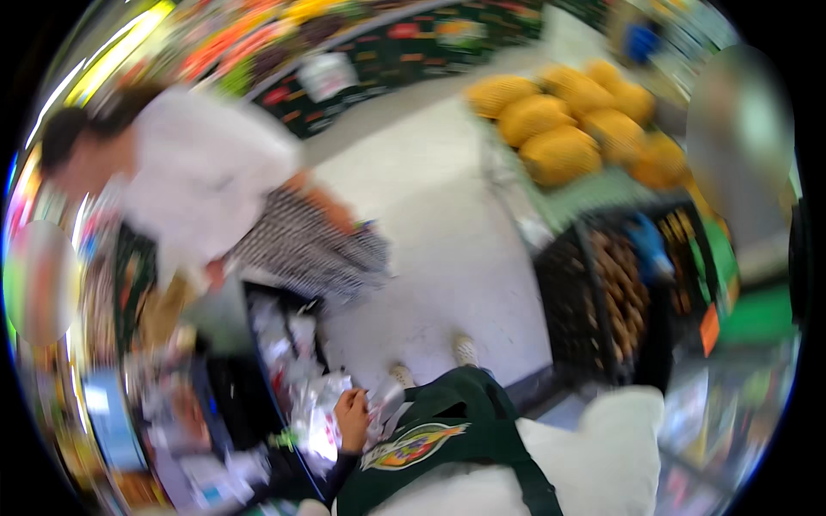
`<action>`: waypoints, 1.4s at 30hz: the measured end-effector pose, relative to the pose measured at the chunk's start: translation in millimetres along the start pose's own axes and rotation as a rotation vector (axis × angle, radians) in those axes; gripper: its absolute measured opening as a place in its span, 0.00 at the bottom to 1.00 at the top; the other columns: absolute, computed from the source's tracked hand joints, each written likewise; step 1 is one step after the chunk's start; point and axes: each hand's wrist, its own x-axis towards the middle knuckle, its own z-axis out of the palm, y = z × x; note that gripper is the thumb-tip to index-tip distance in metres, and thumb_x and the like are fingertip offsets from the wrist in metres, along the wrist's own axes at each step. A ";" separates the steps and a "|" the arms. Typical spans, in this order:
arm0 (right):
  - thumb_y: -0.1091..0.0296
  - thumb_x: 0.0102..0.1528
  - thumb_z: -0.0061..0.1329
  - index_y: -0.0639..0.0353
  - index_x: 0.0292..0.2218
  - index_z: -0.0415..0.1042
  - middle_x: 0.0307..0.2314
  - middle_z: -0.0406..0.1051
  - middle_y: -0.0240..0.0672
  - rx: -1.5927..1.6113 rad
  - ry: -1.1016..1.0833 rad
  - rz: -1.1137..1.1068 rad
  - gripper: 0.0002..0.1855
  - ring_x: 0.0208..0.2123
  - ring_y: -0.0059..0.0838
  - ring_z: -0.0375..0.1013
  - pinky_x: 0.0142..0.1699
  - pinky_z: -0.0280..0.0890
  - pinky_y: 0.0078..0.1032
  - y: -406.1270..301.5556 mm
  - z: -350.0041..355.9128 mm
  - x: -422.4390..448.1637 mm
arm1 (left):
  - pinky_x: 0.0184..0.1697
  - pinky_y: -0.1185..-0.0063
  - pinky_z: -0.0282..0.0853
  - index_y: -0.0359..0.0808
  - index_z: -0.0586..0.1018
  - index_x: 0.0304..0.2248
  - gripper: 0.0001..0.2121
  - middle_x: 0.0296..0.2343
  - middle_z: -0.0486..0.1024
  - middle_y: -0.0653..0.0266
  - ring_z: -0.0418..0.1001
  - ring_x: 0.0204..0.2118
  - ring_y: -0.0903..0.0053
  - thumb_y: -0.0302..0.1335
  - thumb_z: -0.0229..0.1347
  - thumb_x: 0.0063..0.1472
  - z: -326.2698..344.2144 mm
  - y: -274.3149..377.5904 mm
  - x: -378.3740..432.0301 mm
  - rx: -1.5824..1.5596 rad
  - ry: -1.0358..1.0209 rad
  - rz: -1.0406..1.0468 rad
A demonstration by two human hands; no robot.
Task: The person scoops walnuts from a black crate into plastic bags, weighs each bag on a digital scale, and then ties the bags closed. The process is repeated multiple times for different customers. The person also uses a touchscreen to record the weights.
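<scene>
My right hand [647,248], in a blue glove and a black sleeve, reaches over a black plastic crate [568,303] of brown produce [616,290]. Blur hides whether its fingers hold a piece. My left hand [352,416] is bare, with curled fingers, beside my dark green apron [445,419]. Clear plastic bags [316,413] lie right around it, below the counter edge. Whether it grips one of them cannot be made out.
Yellow netted produce bags [560,155] are piled on a green stand beyond the crate. A person in a white top [206,161] leans over the counter at left, near a screen [115,419]. Produce shelves [400,51] line the back. Pale floor [426,226] lies between.
</scene>
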 end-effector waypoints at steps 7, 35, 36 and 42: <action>0.80 0.46 0.48 0.62 0.46 0.62 0.39 0.66 0.38 0.158 -0.586 -0.779 0.24 0.44 0.27 0.65 0.48 0.60 0.24 -247.4 103.2 -135.7 | 0.16 0.87 0.56 0.32 0.74 0.31 0.08 0.15 0.64 0.73 0.59 0.15 0.90 0.28 0.48 0.58 -32.4 -0.2 4.6 -0.072 0.057 0.225; 0.75 0.52 0.43 0.64 0.38 0.69 0.34 0.69 0.47 0.310 -1.149 -1.803 0.10 0.37 0.45 0.69 0.40 0.65 0.32 -622.0 773.4 -656.1 | 0.14 0.86 0.48 0.30 0.72 0.31 0.08 0.13 0.61 0.70 0.52 0.11 0.87 0.26 0.45 0.59 -352.7 -145.5 -81.7 -1.262 0.870 -0.151; 0.77 0.51 0.43 0.63 0.38 0.69 0.34 0.69 0.45 0.331 -1.141 -1.795 0.11 0.36 0.42 0.70 0.40 0.65 0.30 -618.7 727.2 -645.1 | 0.14 0.86 0.47 0.30 0.72 0.31 0.08 0.13 0.61 0.69 0.52 0.11 0.87 0.26 0.44 0.59 -360.7 -144.0 -73.0 -1.251 0.825 -0.108; 0.62 0.43 0.58 0.62 0.49 0.60 0.45 0.63 0.44 -0.092 -1.654 -1.424 0.34 0.47 0.40 0.63 0.51 0.58 0.27 -489.9 609.9 -563.0 | 0.15 0.85 0.49 0.30 0.71 0.29 0.09 0.13 0.59 0.70 0.52 0.11 0.86 0.28 0.44 0.59 -405.1 -101.1 -2.5 -1.257 0.483 0.074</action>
